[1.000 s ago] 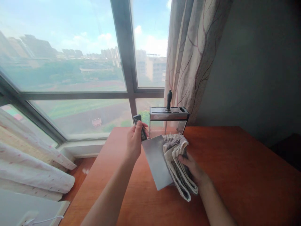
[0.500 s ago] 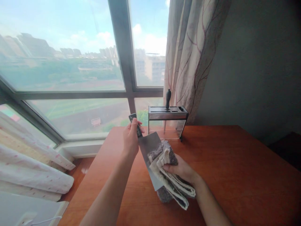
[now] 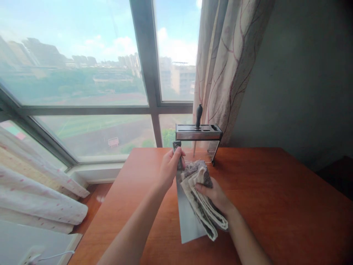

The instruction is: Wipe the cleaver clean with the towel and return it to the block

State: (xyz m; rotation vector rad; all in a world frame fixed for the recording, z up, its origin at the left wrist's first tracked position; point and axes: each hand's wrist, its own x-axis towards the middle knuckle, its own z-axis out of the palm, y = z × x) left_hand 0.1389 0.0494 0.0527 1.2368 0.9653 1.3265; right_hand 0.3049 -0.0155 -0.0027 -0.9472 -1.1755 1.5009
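My left hand (image 3: pixel 171 166) is closed round the dark handle of a cleaver (image 3: pixel 187 217), whose wide steel blade points down toward me. In my right hand (image 3: pixel 216 195) is a folded grey and cream towel (image 3: pixel 202 198), gripped between thumb and fingers. The towel lies against the blade and hides its upper right part. Behind my hands stands a knife block (image 3: pixel 198 135) with a steel top and clear sides. One knife (image 3: pixel 199 116) is in it, its black handle upright.
The hands are above a reddish-brown wooden table (image 3: pixel 270 191). A large window (image 3: pixel 91 140) lies beyond its left and far edges. A patterned curtain (image 3: pixel 228 55) hangs behind the knife block; another curtain (image 3: pixel 35 195) is at lower left, near a white cord (image 3: pixel 56 255).
My left hand has moved right and slightly down with the cleaver, and the blade now hangs more steeply. The towel has shifted up along the blade toward the handle.
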